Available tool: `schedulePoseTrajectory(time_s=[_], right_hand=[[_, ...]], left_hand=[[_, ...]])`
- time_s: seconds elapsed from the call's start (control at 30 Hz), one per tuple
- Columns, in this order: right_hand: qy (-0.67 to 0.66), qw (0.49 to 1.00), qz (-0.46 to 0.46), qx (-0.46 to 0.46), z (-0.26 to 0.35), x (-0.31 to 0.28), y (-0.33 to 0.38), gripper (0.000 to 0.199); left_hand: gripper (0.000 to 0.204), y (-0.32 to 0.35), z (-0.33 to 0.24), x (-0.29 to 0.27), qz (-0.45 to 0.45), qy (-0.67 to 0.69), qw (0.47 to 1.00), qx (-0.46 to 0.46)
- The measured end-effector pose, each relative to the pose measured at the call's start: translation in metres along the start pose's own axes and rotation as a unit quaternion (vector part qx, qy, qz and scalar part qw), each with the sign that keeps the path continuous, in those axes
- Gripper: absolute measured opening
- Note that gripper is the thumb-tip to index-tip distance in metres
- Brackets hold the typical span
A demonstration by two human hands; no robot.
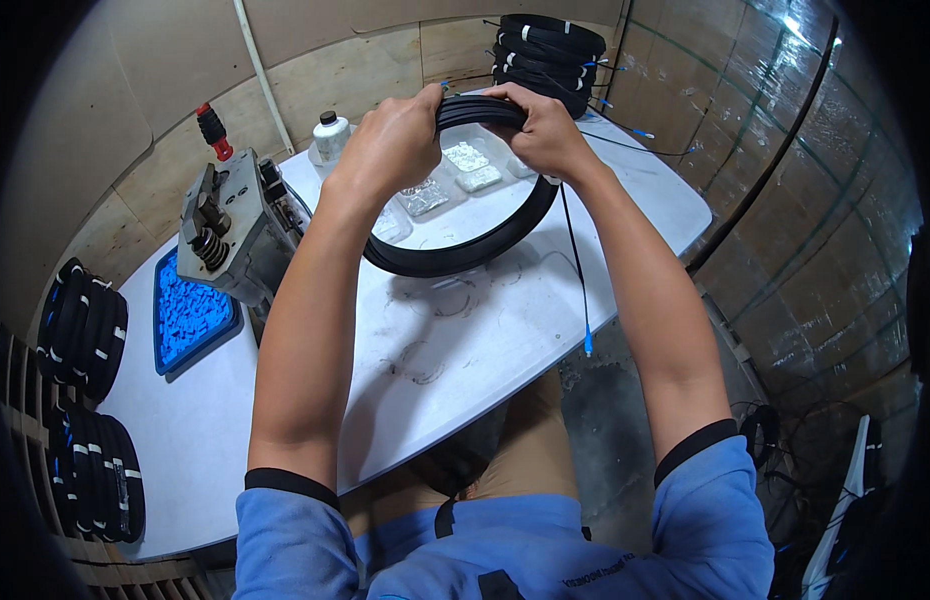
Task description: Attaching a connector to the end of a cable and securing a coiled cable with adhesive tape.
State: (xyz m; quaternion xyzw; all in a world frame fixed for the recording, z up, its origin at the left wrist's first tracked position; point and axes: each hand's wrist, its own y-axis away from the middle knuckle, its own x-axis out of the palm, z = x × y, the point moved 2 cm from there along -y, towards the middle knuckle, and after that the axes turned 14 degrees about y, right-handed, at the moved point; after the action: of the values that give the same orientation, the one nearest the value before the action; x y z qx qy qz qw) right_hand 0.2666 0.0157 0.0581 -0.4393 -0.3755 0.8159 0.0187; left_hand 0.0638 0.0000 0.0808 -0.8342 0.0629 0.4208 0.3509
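Taking the grey press (pixel 233 228) on the white desk (pixel 455 350) as the marker: far to its left, black bundled coils (pixel 83 328) stand packed on edge on a wooden rack, more below them. Just beside the press, on its near left, a blue tray (pixel 192 320) holds small blue parts, probably kept within easy reach. Behind the press to the right stands a white bottle (pixel 331 135).

Right of the press, the left hand (pixel 393 140) is closed around the top of a black cable coil (pixel 465 190); the right hand (pixel 545 130) grips the same top arc just beside it, fingers curled over. Both lift the coil above the desk so the loop hangs free below them, likely to keep the turns gathered. A thin tail with a blue plug (pixel 588 342) dangles from the coil under the right hand. Clear trays (pixel 455 175) of small pale parts lie behind the loop. Further right, at the desk's far corner, finished coils (pixel 545 55) sit stacked.
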Motion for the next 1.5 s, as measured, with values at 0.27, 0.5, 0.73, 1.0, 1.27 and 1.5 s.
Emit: schedulePoseTrajectory(time_s=[0.27, 0.5, 0.73, 1.0, 1.27, 1.5], right_hand=[[-0.037, 0.998, -0.039, -0.021, -0.013, 0.007, 0.007, 0.032], [-0.030, 0.999, -0.021, 0.012, -0.010, -0.006, 0.025, 0.032], [-0.005, 0.998, -0.053, 0.029, -0.011, -0.015, 0.046, 0.030], [0.035, 0.998, 0.022, 0.036, 0.014, -0.022, 0.043, 0.040], [0.082, 0.993, 0.066, 0.048, 0.014, -0.023, 0.040, 0.039], [0.087, 0.983, 0.146, 0.073, 0.043, -0.039, 0.031, 0.060]], left_hand=[[0.019, 0.004, -0.023, -0.001, 0.001, -0.038, 0.999, -0.031], [0.019, 0.002, -0.036, 0.001, 0.021, -0.031, 0.999, -0.025], [0.024, 0.002, -0.042, 0.004, 0.047, -0.017, 0.999, -0.002], [0.037, 0.010, -0.020, 0.004, 0.011, 0.030, 0.993, 0.118], [0.029, 0.009, -0.016, 0.002, 0.034, 0.007, 0.995, 0.088], [0.031, 0.016, -0.005, 0.001, 0.030, 0.078, 0.993, 0.084]])
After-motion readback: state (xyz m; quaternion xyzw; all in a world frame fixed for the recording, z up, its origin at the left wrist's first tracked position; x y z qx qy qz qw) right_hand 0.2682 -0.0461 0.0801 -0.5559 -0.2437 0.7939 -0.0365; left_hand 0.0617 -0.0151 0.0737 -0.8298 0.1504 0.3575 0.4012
